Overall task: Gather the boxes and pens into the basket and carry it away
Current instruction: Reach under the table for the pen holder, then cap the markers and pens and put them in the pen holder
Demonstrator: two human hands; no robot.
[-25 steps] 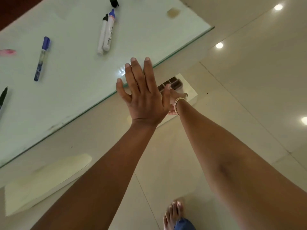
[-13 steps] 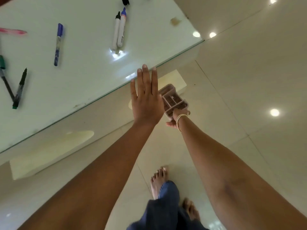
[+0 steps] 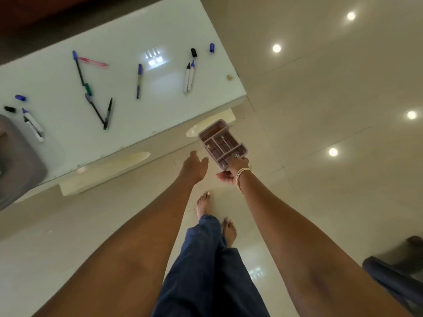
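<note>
My right hand (image 3: 233, 171) grips the near end of a small pink basket (image 3: 220, 143) with several compartments, held in the air off the table's near right corner. My left hand (image 3: 193, 167) hangs beside it with relaxed fingers, holding nothing. On the white glass table (image 3: 57, 138) lie several pens: two white markers (image 3: 188, 76), a blue pen (image 3: 139, 81), a pink pen (image 3: 92, 61), dark pens in a zigzag (image 3: 95, 108), and two white markers (image 3: 33, 124) at the left. Loose caps (image 3: 193, 52) lie near them.
A grey container (image 3: 16, 165) sits at the table's left end. The floor is glossy cream tile with light reflections. My bare feet (image 3: 202, 203) stand below the hands. A dark chair (image 3: 396, 275) is at the lower right.
The view has pulled back and more of the table shows. My right hand has raised the pink basket from under the table edge. My left hand has dropped and its fingers have relaxed.
</note>
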